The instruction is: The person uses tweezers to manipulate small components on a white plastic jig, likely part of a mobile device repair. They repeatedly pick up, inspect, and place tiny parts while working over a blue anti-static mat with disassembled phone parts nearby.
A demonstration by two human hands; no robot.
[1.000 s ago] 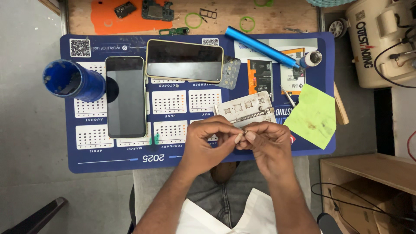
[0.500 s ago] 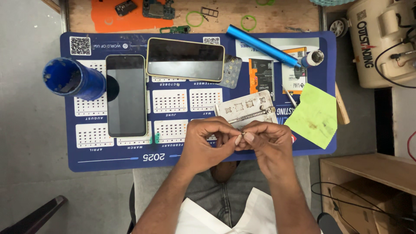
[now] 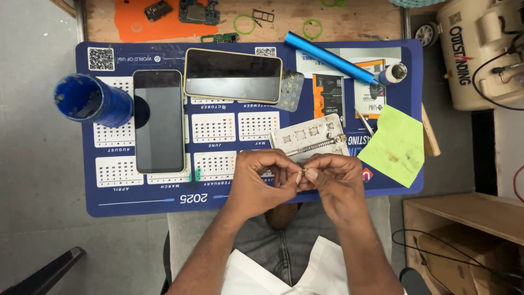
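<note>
My left hand (image 3: 261, 177) and my right hand (image 3: 334, 179) meet fingertip to fingertip over the near edge of the blue calendar mat (image 3: 164, 196). Together they pinch a tiny metal part (image 3: 302, 166), too small to make out. Just beyond the fingers lies a white metal holder plate (image 3: 311, 137) with square cut-outs. Two phones lie face up on the mat: a dark one upright (image 3: 159, 121) at the left and a wider one with a pale rim (image 3: 233, 75) farther back.
A blue cup (image 3: 90, 100) stands at the mat's left edge. A blue tube tool (image 3: 330, 56), a small jar (image 3: 394, 72), battery packs (image 3: 328, 93) and a green cloth (image 3: 396, 145) sit to the right. Circuit boards rest on an orange pad (image 3: 164, 22). A beige machine (image 3: 483, 49) stands at the far right.
My hands have stayed in place over the mat's near edge, with only slight finger movement around the tiny part. Nothing else has moved.
</note>
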